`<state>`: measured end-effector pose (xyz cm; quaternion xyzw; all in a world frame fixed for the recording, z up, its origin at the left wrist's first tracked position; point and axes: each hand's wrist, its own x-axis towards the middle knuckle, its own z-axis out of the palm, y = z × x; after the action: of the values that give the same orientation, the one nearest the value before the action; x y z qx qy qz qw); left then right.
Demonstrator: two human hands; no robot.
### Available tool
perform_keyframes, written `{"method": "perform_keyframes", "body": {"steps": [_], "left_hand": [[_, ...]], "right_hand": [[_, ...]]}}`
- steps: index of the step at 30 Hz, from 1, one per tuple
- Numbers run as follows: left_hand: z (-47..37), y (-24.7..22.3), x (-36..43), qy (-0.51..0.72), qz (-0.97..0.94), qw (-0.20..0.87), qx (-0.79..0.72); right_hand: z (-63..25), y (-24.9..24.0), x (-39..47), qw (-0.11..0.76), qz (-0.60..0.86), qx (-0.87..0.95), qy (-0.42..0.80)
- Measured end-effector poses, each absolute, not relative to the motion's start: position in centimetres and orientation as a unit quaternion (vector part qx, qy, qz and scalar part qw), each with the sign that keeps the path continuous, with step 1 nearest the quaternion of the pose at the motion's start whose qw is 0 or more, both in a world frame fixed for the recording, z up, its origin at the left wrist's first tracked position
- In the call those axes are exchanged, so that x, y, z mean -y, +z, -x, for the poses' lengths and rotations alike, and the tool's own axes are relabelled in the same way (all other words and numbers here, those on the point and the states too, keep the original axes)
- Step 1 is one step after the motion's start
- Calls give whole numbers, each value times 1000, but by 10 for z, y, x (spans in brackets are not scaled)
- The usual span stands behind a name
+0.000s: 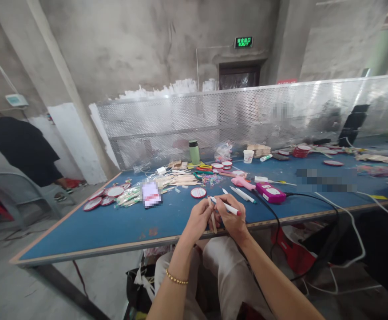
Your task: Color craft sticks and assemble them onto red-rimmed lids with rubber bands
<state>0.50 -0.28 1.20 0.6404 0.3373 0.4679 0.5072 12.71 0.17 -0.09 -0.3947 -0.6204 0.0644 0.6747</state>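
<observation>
At the table's front edge, my left hand (198, 218) pinches a flat wooden craft stick (214, 223) that points downward. My right hand (234, 221) grips a white marker (227, 206) with a red end, its tip close to the upper part of the stick. Whether the tip touches the wood I cannot tell. Just beyond my hands lies a round white disc with a red rim (198, 192). More white markers (243, 194) rest on the blue tabletop right of it.
Wooden sticks (184, 178) and red-rimmed discs (115, 191) lie to the left. A green bottle (194, 152) and paper cup (248, 156) stand at the back, before a perforated metal screen (167, 120). A purple box (270, 193) trails a black cable. A person (17, 146) is at far left.
</observation>
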Motion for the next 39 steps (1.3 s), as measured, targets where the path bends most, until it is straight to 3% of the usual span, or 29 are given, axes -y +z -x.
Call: {"method": "perform_keyframes", "body": {"steps": [39], "left_hand": [[-6,10,1,471,-640,508,-333]], "right_hand": [[-126,-6,-4,675,389,620,89]]}}
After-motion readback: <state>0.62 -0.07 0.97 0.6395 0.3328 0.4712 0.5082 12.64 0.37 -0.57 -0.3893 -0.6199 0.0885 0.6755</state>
